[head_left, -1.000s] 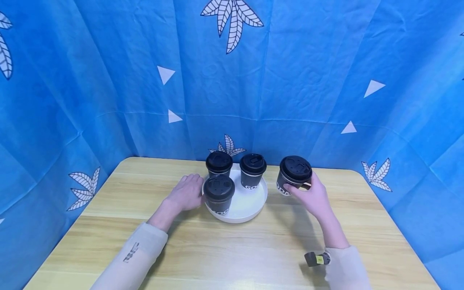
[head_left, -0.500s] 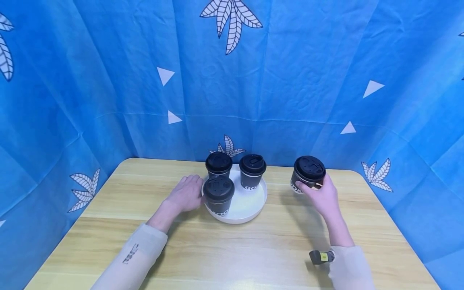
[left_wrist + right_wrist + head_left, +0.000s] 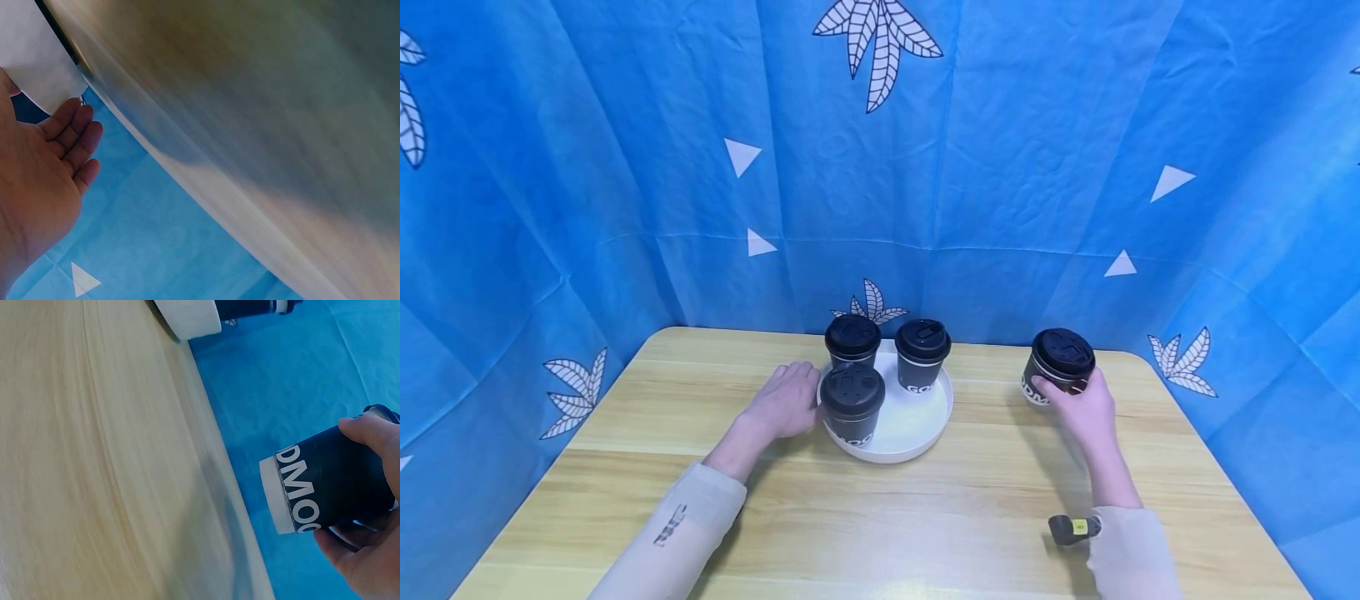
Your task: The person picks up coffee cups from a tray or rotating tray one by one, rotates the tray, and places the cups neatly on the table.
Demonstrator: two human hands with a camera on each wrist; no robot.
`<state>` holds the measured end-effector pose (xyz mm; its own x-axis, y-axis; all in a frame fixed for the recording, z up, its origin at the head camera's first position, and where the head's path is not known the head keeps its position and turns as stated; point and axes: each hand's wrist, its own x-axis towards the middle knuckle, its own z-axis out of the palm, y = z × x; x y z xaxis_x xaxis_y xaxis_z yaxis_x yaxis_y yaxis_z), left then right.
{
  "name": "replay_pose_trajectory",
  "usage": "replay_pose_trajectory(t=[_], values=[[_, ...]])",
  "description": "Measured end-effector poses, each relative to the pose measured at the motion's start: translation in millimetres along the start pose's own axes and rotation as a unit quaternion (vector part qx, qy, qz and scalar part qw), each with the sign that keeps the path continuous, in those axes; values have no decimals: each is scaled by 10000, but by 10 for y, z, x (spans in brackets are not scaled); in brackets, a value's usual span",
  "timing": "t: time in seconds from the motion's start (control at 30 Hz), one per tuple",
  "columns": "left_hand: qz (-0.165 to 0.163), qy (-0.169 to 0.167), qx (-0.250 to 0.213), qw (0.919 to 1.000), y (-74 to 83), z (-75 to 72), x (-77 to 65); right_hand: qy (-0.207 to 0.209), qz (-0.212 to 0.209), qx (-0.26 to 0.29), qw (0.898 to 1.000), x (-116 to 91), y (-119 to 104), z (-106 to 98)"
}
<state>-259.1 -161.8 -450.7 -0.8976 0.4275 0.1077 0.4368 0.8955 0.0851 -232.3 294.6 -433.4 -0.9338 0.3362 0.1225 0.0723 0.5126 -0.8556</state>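
My right hand grips a black lidded paper coffee cup, held upright just off the table at the right. White letters circle the lower part of the cup in the right wrist view, its base apart from the wood. At the left rim of a round white tray my left hand holds on; its thumb and curved fingers meet the tray's wall in the left wrist view. On the tray stand a front cup, a back left cup and a back right cup, all lidded.
The wooden table ends at a blue curtain with printed leaves and triangles, which hangs behind and at both sides. A small dark device is fixed at the right sleeve.
My right hand has carried the cup rightward, away from the tray, and slightly lower at the end. The left hand, the tray and its cups have stayed in place.
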Motion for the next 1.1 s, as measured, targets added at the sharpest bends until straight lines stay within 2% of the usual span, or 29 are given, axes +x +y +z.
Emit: replay_pose_trajectory(t=[0.57, 1.1], values=[[-43, -75, 72, 9999, -22, 28, 18, 225, 537, 97, 9983, 72, 317, -114], [-89, -73, 44, 9999, -10, 37, 17, 377, 846, 66, 9957, 119, 434, -222]])
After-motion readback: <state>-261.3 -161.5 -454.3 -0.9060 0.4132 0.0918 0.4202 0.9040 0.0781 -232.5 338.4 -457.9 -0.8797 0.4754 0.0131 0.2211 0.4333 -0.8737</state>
